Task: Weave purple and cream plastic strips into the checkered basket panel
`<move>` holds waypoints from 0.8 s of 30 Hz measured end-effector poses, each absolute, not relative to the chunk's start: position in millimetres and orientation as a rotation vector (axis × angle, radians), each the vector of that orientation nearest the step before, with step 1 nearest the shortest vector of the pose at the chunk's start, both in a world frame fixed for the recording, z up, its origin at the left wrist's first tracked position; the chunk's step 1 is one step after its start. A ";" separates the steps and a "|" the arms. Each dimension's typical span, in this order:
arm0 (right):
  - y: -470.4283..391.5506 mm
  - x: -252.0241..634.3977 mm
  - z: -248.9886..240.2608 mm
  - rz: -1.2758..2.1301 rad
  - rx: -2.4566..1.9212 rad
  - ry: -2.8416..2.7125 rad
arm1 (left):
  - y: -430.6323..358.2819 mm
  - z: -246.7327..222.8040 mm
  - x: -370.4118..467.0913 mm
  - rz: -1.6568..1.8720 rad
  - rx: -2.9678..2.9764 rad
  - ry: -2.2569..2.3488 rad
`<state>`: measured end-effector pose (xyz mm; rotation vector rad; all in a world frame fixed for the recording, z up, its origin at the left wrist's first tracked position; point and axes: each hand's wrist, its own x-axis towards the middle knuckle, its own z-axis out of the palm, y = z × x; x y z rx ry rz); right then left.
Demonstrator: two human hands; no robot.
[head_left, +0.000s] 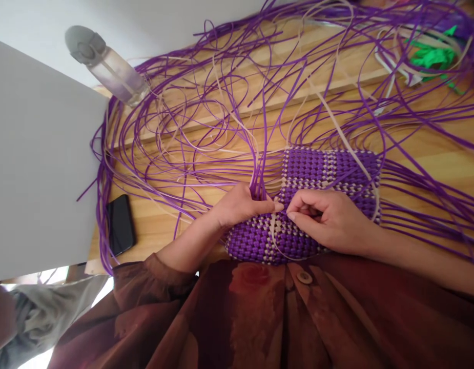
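A purple and beige woven piece [309, 166] lies near the table's front edge, with loose plastic strands running out from its sides. My left hand [246, 205] is closed around a bunch of purple strands [263, 159] that rise between thumb and fingers, its thumb tip at the weave. Just right of it, my right hand [329, 218] rests over the piece, thumb and index finger pinched together at the weave. What sits in that pinch is too small to make out. A beige strand [274, 233] loops down over the lower part of the weave.
Long purple strands [163, 72] spread over the wooden table [444, 166]. A spray-type bottle [109, 69] stands back left, and a black phone [121, 224] lies at the left edge. Green scraps [432, 56] lie back right. A grey-white panel [37, 164] borders the left.
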<state>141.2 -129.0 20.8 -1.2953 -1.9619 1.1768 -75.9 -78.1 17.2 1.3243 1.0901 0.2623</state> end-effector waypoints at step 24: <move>-129.1 149.1 23.1 1.250 -1.189 -1.996 | -81.4 15.3 -72.6 0.256 1.126 1.084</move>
